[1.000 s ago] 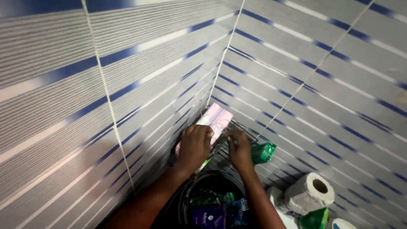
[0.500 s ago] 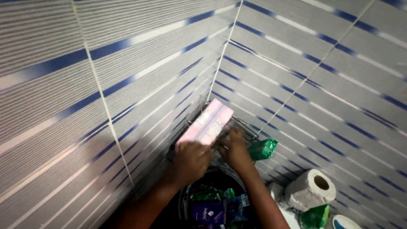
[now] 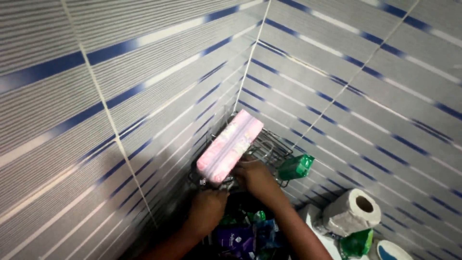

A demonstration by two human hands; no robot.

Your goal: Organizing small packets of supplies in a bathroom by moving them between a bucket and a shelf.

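A long pink soft pack [image 3: 230, 146] lies tilted on a wire corner rack [image 3: 274, 150] fixed where two tiled walls meet. My right hand [image 3: 257, 177] is at the pack's near end, with its fingers against the pack's side and the rack's front edge. Lower down, my left hand [image 3: 207, 208] sits just under the near end of the pack, its back toward me and its fingers hidden. A green sachet [image 3: 296, 166] hangs at the rack's right corner.
Below my hands is a dark round basket [image 3: 243, 236] with purple, blue and green packets. A toilet paper roll [image 3: 351, 214], a green packet [image 3: 357, 243] and a white-rimmed blue thing [image 3: 392, 252] sit at the lower right. Striped grey-and-blue tiled walls [image 3: 120, 96] close in on both sides.
My left hand has let go of the pink pack and dropped below the rack. The pack now rests along the rack, and my right hand has stayed at its near end.
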